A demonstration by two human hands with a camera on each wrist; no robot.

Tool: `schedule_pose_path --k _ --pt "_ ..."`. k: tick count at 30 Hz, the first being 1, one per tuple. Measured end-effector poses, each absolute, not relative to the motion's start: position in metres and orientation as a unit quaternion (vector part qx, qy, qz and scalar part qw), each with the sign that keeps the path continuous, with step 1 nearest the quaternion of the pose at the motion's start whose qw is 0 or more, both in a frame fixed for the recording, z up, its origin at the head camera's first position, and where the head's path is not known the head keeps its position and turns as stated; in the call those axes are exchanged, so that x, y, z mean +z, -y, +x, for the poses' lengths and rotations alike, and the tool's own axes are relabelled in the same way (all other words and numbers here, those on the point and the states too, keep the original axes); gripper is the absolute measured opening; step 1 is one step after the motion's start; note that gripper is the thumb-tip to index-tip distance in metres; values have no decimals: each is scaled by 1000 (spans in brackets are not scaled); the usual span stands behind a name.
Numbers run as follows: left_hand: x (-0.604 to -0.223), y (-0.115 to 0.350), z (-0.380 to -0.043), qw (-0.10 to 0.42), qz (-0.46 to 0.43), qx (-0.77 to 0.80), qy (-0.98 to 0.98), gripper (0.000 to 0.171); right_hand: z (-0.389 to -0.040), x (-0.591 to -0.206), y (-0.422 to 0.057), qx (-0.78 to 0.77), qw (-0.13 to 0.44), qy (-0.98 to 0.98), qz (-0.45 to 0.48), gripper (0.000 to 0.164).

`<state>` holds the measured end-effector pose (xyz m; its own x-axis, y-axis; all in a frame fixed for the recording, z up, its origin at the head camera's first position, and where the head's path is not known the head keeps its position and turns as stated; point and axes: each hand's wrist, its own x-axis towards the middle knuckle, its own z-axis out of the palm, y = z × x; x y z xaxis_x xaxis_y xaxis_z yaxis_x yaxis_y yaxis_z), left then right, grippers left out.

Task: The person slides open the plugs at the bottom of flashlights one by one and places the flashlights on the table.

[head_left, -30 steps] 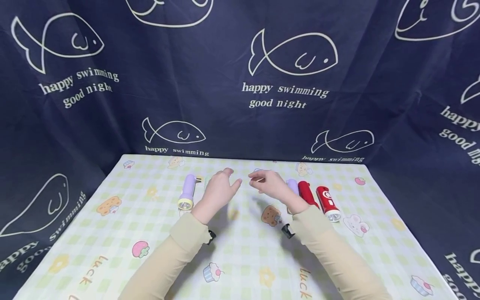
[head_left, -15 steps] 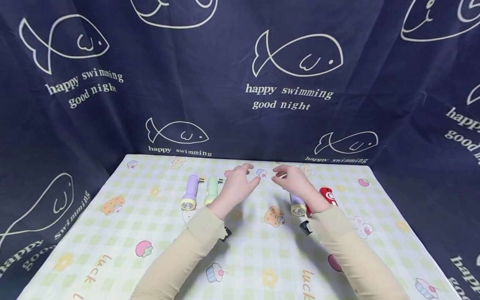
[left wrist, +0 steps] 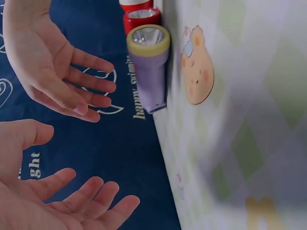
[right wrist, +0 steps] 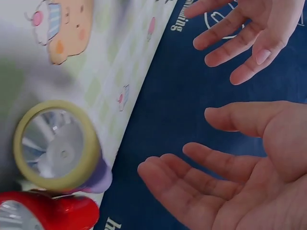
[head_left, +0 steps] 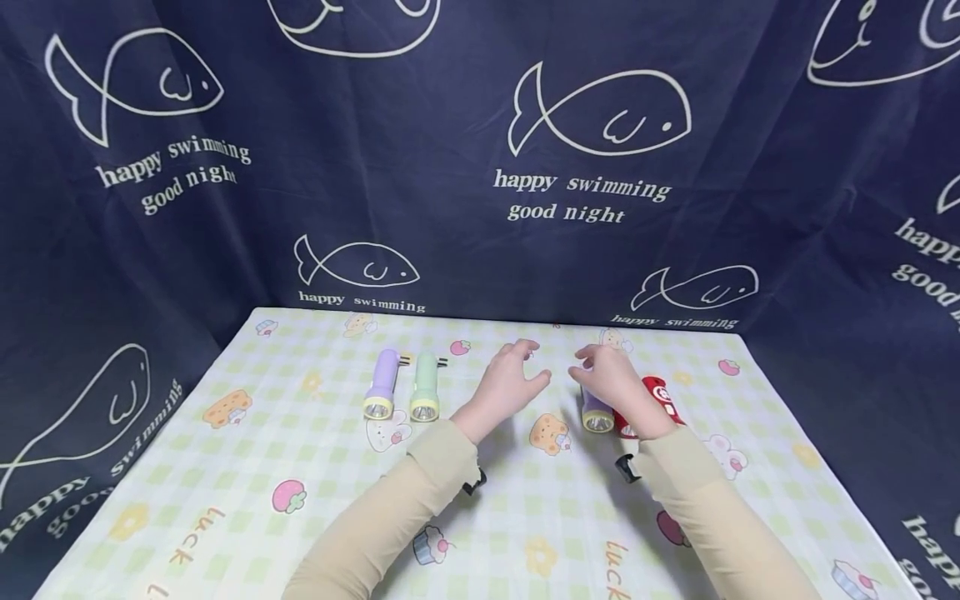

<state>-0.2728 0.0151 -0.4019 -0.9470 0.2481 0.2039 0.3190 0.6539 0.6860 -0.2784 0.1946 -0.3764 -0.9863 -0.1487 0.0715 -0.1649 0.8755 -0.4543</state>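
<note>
My left hand (head_left: 504, 385) hovers above the middle of the table, its fingers relaxed and spread, holding nothing. Facing it is my right hand (head_left: 613, 379), bare as well, with a gap between the two. Beneath and beside the right hand lies a purple flashlight (head_left: 597, 415) with a yellow rim. A red flashlight (head_left: 662, 398) with a white emblem lies by the right wrist, and another red flashlight (right wrist: 57, 211) sits between these, partly hidden by the forearm in the head view. The left wrist view shows both palms (left wrist: 53, 72) with loosely bent fingers.
On the left of the table, a second purple flashlight (head_left: 383, 383) and a mint green flashlight (head_left: 425, 387) lie side by side, their plug prongs pointing right. A checked cloth (head_left: 360, 517) with cartoon prints covers the table. A navy curtain (head_left: 450, 150) hangs behind.
Both hands have shifted to the right over the table, holding nothing. The green flashlight, hidden behind the left hand at first, now shows fully. The view has turned slightly left.
</note>
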Motion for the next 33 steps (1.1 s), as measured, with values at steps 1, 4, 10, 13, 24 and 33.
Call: schedule_pose_path --k 1,4,10,13,24,33 --pt "-404 -17 -274 45 -158 -384 909 47 -278 -377 -196 234 16 969 77 39" --pt "-408 -24 -276 45 -167 -373 912 48 -276 -381 -201 229 15 971 66 40" --pt "-419 -37 -280 27 -185 -375 908 52 -273 -389 -212 209 -10 977 37 44" --pt "-423 -42 -280 9 -190 -382 904 54 -273 -395 -216 205 -7 978 33 44" --pt "-437 -60 -277 -36 -190 -420 887 55 -275 -407 -221 194 -12 981 20 43" --pt "-454 -77 -280 -104 -143 -498 849 58 -280 -407 -221 185 -42 982 3 35"
